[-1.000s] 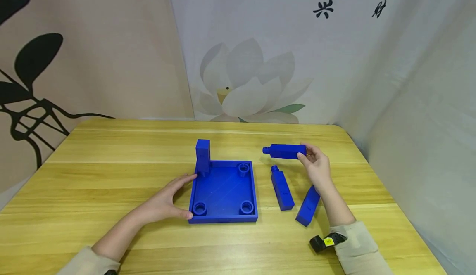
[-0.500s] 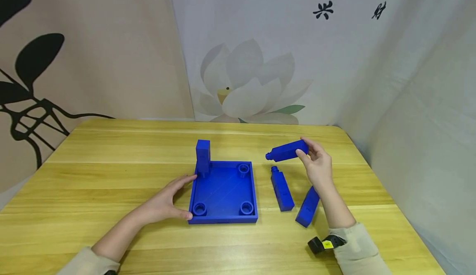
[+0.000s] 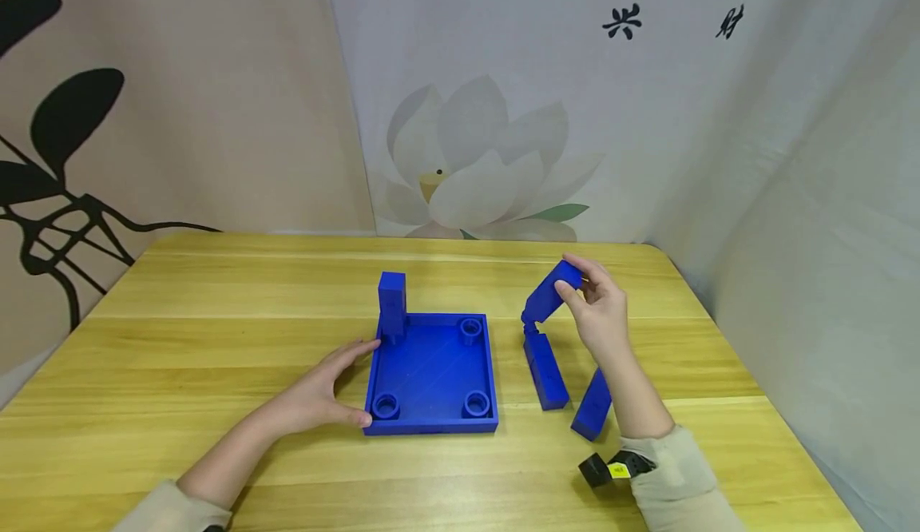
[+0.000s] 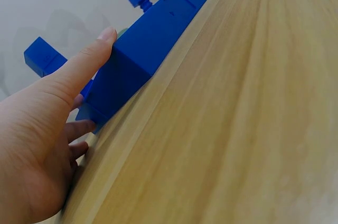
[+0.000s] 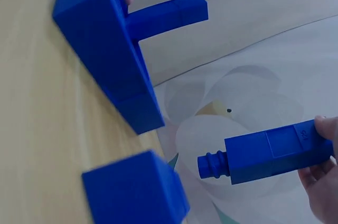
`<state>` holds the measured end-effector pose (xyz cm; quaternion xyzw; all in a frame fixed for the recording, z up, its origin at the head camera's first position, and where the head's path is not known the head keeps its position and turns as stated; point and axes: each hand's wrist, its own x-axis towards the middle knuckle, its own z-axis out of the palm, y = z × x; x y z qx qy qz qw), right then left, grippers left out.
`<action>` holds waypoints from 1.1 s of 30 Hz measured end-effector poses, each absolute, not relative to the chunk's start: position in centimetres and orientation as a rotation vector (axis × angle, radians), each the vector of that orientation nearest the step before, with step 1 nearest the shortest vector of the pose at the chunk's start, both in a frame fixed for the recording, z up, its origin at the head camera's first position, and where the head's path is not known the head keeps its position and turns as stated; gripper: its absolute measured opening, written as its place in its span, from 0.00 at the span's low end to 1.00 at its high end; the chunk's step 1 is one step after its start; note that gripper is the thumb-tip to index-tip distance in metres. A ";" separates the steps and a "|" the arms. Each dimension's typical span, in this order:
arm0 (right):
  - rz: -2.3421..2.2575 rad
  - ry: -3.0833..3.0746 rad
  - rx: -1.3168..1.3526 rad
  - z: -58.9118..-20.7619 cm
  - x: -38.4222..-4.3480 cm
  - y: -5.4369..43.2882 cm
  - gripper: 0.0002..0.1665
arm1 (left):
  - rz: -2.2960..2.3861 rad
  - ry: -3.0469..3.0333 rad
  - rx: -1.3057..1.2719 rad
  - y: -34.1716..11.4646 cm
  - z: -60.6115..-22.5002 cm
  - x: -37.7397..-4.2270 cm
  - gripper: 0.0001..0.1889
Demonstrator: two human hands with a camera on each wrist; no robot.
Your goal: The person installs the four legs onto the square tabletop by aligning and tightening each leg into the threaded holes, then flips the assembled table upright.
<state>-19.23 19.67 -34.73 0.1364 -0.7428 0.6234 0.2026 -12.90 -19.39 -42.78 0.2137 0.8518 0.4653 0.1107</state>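
on the counter [image 3: 216,316], the left hand [image 3: 316,392] is resting loosely extended fingers [image 3: 355,347] against the tray [image 3: 431,428], apparently to steady it; to its right, the right hand [image 3: 602,312] is pinching a raised peg [image 3: 549,292] by the blunt end [image 5: 311,146], presumably to leave the ridged tip [image 5: 213,165] clear.

Left hand [image 3: 315,395] spread, right hand [image 3: 602,314] raised, fingers [image 3: 591,267] pinching

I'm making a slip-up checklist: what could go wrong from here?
The right hand pinches the blue square-sided peg with a ridged neck only near its plain end, so it might twist or drop.
The left hand touches only the left side of the blue square tray, so a push on its right side might shift it.
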 end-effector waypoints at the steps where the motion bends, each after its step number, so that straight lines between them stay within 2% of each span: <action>1: 1.746 -2.064 0.394 -34.6 -19.3 19.5 0.22 | 1.370 2.504 0.631 -19.4 -42.8 -12.9 0.55; 33: 1.956 -1.953 0.465 -33.6 -21.3 13.3 0.23 | 1.366 2.528 0.644 -19.5 -43.0 -13.0 0.54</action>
